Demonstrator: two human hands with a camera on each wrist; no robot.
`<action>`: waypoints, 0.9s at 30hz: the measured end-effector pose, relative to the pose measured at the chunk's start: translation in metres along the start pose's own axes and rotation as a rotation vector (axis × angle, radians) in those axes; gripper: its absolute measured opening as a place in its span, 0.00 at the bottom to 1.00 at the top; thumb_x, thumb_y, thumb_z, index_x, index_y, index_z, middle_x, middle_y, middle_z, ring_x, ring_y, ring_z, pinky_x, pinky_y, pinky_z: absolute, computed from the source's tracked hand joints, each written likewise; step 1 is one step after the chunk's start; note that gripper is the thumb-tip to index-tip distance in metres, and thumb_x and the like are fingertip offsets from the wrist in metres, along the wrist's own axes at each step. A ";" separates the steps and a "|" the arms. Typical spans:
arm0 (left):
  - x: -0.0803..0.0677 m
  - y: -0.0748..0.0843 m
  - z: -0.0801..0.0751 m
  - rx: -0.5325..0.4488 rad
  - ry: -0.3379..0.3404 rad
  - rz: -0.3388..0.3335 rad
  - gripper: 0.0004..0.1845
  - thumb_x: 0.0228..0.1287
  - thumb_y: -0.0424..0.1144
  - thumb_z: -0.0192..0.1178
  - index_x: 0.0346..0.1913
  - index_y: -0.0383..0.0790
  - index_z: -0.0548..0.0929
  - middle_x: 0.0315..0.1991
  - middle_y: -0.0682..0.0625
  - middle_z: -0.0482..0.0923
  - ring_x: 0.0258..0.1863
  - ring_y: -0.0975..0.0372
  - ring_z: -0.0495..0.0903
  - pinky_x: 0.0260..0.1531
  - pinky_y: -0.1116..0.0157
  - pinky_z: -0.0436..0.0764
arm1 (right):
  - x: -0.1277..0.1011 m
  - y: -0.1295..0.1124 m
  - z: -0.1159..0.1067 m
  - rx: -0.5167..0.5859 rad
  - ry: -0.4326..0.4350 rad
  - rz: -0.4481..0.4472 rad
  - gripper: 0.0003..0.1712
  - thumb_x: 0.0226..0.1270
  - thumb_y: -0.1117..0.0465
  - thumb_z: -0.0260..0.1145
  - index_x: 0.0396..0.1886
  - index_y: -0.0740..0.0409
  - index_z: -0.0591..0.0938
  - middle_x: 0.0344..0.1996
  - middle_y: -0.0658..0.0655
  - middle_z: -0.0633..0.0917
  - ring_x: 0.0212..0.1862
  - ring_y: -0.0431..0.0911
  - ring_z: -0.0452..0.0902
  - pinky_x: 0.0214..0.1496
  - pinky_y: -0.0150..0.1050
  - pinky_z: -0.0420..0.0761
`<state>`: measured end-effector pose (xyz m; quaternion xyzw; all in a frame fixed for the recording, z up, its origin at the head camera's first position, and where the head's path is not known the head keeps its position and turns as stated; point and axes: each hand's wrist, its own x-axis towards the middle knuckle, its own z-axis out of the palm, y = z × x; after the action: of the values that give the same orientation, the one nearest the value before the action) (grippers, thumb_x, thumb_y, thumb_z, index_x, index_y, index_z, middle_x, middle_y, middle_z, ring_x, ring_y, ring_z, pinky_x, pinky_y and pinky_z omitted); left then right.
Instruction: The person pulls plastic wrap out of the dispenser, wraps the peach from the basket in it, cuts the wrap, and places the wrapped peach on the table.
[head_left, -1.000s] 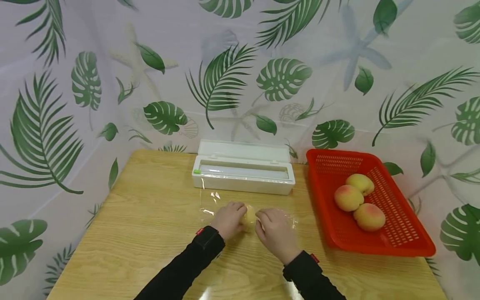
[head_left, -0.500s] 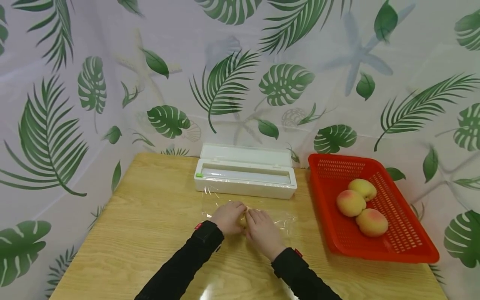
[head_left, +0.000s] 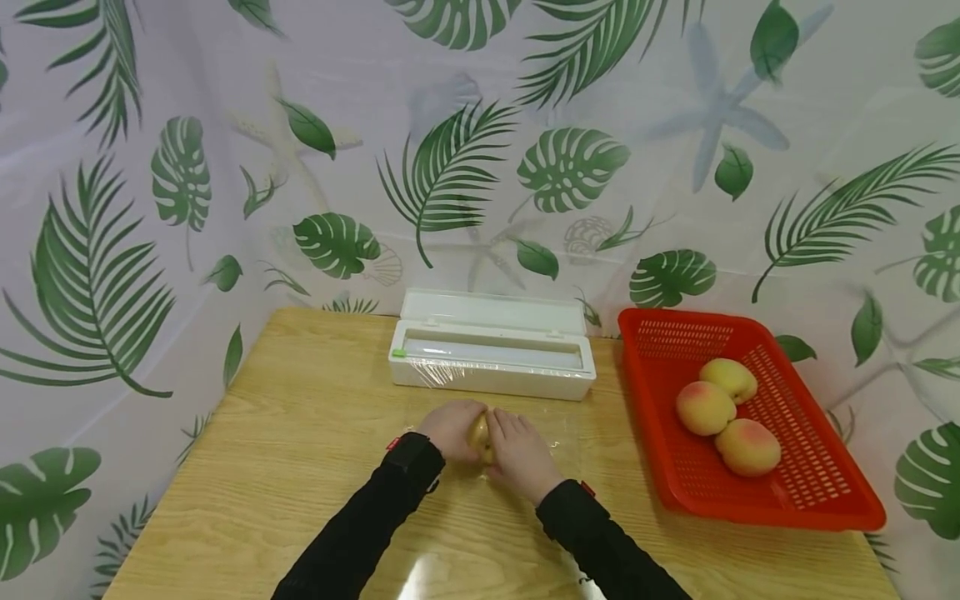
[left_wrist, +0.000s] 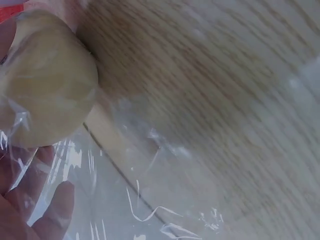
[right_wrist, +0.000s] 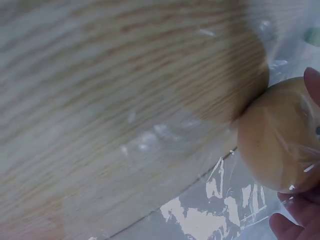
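A yellow peach (head_left: 478, 435) sits on the table in front of the white box, largely hidden between the two hands. Clear plastic wrap lies over it; the wrist views show creases and shiny glints on the film (left_wrist: 150, 200). My left hand (head_left: 453, 428) holds the peach from the left, with fingers curved about the wrapped fruit (left_wrist: 47, 80). From the right, my right hand (head_left: 522, 454) holds it too, fingers lying close together over its side. In the right wrist view, fingertips (right_wrist: 285, 227) show below the peach (right_wrist: 275, 140), through or beside the film.
Behind the hands stands a white wrap dispenser box (head_left: 491, 382), its lid raised and a roll (head_left: 491, 352) inside. Film runs down over its front. At the right, a red plastic basket (head_left: 660, 467) holds three peaches (head_left: 747, 447). A leaf-patterned cloth (head_left: 465, 242) hangs behind the wooden table (head_left: 300, 400).
My right hand has moved left, closing in on the peach beside my left hand. The film around the fruit is drawn inward, with pleats now at the box's front left.
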<state>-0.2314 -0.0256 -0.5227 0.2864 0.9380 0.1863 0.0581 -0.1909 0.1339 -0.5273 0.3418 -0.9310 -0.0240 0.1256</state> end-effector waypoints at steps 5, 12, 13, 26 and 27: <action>0.007 -0.007 0.004 -0.033 0.001 -0.004 0.39 0.34 0.47 0.73 0.54 0.39 0.71 0.47 0.49 0.74 0.47 0.58 0.72 0.48 0.63 0.70 | 0.007 0.004 0.007 0.001 -0.036 0.026 0.53 0.38 0.45 0.73 0.59 0.72 0.63 0.53 0.67 0.70 0.54 0.56 0.66 0.56 0.47 0.64; 0.018 -0.014 0.007 -0.084 0.000 -0.003 0.36 0.35 0.50 0.70 0.51 0.39 0.72 0.42 0.51 0.76 0.40 0.61 0.75 0.42 0.65 0.72 | 0.016 0.009 0.016 0.030 0.012 0.045 0.53 0.33 0.45 0.75 0.56 0.72 0.65 0.49 0.66 0.73 0.52 0.55 0.68 0.55 0.47 0.65; 0.019 -0.015 0.007 -0.098 0.002 -0.006 0.35 0.36 0.50 0.69 0.51 0.39 0.73 0.41 0.51 0.77 0.39 0.61 0.75 0.41 0.66 0.73 | 0.018 0.010 0.016 0.051 0.023 0.046 0.52 0.33 0.46 0.75 0.55 0.72 0.66 0.48 0.66 0.74 0.51 0.55 0.69 0.55 0.46 0.65; 0.024 -0.015 0.005 -0.306 0.016 -0.154 0.32 0.44 0.53 0.65 0.48 0.36 0.69 0.35 0.49 0.74 0.31 0.60 0.73 0.30 0.65 0.73 | 0.038 0.030 0.013 0.257 -0.094 0.114 0.42 0.32 0.53 0.74 0.48 0.70 0.71 0.38 0.60 0.77 0.41 0.52 0.73 0.45 0.44 0.72; 0.024 -0.016 0.006 -0.306 0.025 -0.149 0.32 0.45 0.53 0.65 0.48 0.35 0.69 0.36 0.48 0.73 0.31 0.60 0.73 0.31 0.65 0.73 | 0.040 0.030 0.013 0.262 -0.112 0.116 0.42 0.32 0.53 0.74 0.49 0.70 0.71 0.39 0.61 0.77 0.42 0.53 0.73 0.45 0.44 0.72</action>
<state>-0.2581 -0.0228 -0.5345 0.2018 0.9180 0.3255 0.1031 -0.2424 0.1313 -0.5274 0.2990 -0.9499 0.0859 0.0289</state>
